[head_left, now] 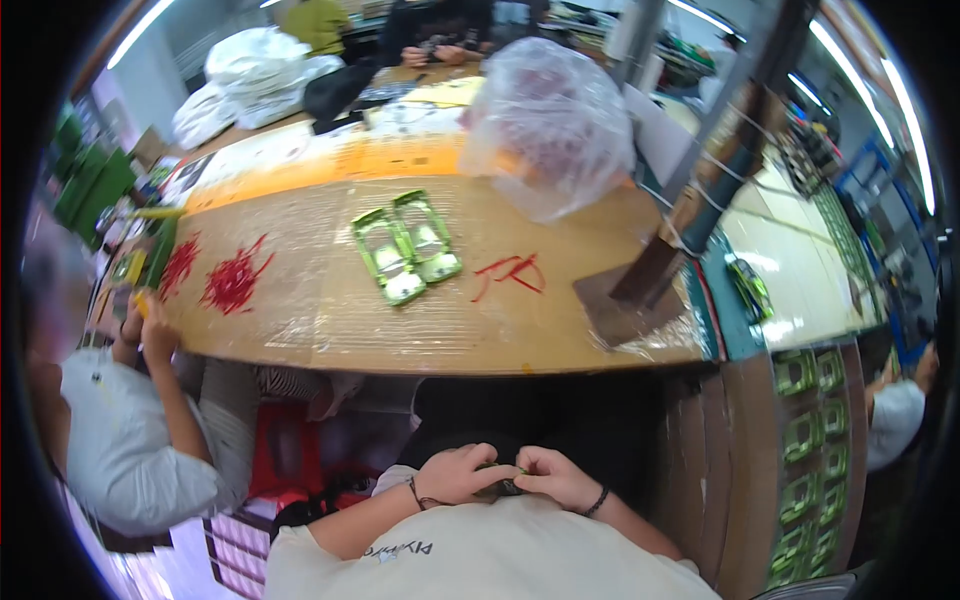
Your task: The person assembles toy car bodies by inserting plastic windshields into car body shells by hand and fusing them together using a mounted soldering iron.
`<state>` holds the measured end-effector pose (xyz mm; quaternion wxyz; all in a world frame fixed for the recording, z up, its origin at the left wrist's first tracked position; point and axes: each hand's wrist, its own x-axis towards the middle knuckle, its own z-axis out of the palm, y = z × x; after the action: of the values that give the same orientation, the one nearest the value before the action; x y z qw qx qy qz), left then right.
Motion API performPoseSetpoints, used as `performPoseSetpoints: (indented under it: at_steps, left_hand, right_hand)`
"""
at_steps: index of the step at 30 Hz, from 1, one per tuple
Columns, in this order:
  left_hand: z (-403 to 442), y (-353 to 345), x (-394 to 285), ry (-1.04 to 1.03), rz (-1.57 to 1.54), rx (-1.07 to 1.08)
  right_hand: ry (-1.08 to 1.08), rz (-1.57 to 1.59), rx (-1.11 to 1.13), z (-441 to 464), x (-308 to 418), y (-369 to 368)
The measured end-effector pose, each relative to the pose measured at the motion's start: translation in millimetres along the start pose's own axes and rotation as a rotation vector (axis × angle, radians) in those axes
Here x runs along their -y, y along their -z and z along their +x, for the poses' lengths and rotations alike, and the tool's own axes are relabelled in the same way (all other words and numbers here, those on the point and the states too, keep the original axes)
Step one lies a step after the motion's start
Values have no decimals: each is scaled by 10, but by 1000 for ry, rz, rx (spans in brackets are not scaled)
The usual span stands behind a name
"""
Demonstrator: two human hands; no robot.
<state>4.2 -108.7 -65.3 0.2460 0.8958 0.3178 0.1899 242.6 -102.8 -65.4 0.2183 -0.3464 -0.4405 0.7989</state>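
Note:
My left hand (458, 475) and my right hand (565, 479) meet close to my shirt, below the table's front edge. Their fingers are closed around a small green and dark piece (506, 487), mostly covered by the fingers, so its kind does not show. On the cardboard-covered table (330, 320) ahead lie two shiny green frames (388, 255) side by side, touching or nearly so. A few thin red strips (512, 275) lie to their right. Farther left is a heap of red strips (236, 280), with another red pile (180, 265) beyond.
A clear plastic bag (550, 125) sits at the table's back, near a post (700, 180) on a brown base plate. Several green frames (800, 440) fill a board at right. A person (140, 430) works at left; another person's hands (440, 54) show at the far side.

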Motion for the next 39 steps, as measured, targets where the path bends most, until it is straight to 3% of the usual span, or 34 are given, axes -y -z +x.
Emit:
performPoseSetpoints:
  at_steps: [1, 2, 3, 4, 6, 7, 9, 11, 13, 15, 18, 21, 28, 35, 39]
  left_hand:
    - [29, -1, 23, -23, -11, -29]
    - [72, 18, 28, -28, -45, -80]
    - [112, 37, 4, -28, -83, -135]
    - [159, 30, -8, -20, -120, -198]
    - [244, -56, 32, 25, -298, -306]
    - [285, -116, 52, 28, -415, -385]
    - [331, -196, 44, 56, -536, -462]
    - [373, -192, 75, 37, -423, -293]
    - [446, -209, 108, 15, -358, -196]
    - [485, -187, 110, -2, -336, -200]
    - [462, -187, 133, -12, -334, -207]
    - [441, -199, 155, -12, -336, -215]
    - [455, -232, 232, -14, -361, -234]
    - [459, -268, 261, -23, -363, -250]
    - [438, -284, 242, 9, -400, -286]
  right_hand:
    - [0, -249, 49, -29, 183, 37]
    - [152, -533, 119, -96, 373, 127]
    - [274, -606, 172, -210, 637, 223]
    - [239, -667, 84, -375, 870, 309]
    - [326, -623, -287, -646, 1337, 358]
    - [403, -674, -600, -703, 1526, 366]
    - [681, -589, -1076, -552, 1686, 733]
    - [639, -589, -1290, -379, 1926, 1110]
    - [738, -617, -1321, -137, 2034, 1563]
    - [582, -747, -1405, 72, 2092, 2081]
    - [161, -942, -1709, 205, 2333, 2256]
    - [-113, -952, -1797, 272, 2358, 2369]
    - [-6, -1001, -1781, 239, 2270, 2435]
    - [-38, -1036, -1831, 270, 2260, 2423]
    - [416, -824, -1826, 212, 2220, 2408]
